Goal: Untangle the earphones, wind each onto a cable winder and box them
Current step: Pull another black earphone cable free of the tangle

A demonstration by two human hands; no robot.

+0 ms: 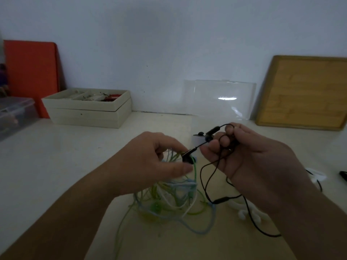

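**Black earphones held between both hands, above the tangle**

- Left hand (150,162): raised above the surface (56,147), fingers curled. Thumb (185,168) and forefinger pinch one black earbud (188,158) of the black earphones (204,177).
- Right hand (249,156): palm toward the camera, fingers (224,140) curled and clamped on the black cable, which loops around them. A second black end piece (212,131) sticks out up and to the left of the fingertips.
- A short run of cable is taut between the two hands. The rest hangs from the right hand, passes the inline remote (221,200) and trails onto the surface toward the lower right.
- Tangle of cables (169,199): green, pale blue and white, lying on the surface below the left hand. Some strands rise toward the left fingers. Whether they are gripped cannot be told.
- White winder (244,212): on the surface beside the tangle, partly under the right forearm, with the black cable crossing it.
- Another white piece (317,176) lies farther right and is blurred.
- Along the wall, from the left:
  - clear tub (15,115)
  - orange board (31,72)
  - cream compartment box (88,107)
  - clear lid (223,98)
  - wooden board (304,92)
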